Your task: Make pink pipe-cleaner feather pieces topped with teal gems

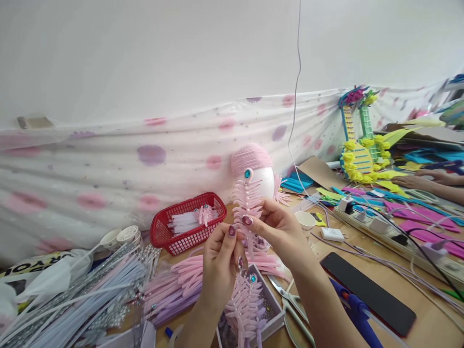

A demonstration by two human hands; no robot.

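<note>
A pink feather-shaped ornament (247, 195) stands upright between my hands, with a row of pearls down its middle and a teal gem on top. Thumb and fingers of my left hand (221, 256) pinch its lower part. Higher up, my right hand (281, 232) grips its right side, the thumb lying across the front. Below my fingers is a second pink feather-shaped ornament (244, 307) with its own teal gem; whether the left hand also holds it I cannot tell. Underneath sits a white box (273, 326) of small beads. Behind rises a white foam head (264, 181) wrapped in pink strands.
A red basket (155, 232) holds white strips. Pink and purple pipe cleaners (181, 285) lie left. Scissors (290, 299), a phone (366, 290), a blue glue gun (357, 314) and a power strip (384, 234) with cables are at right. Another person's hands (416, 181) show far right.
</note>
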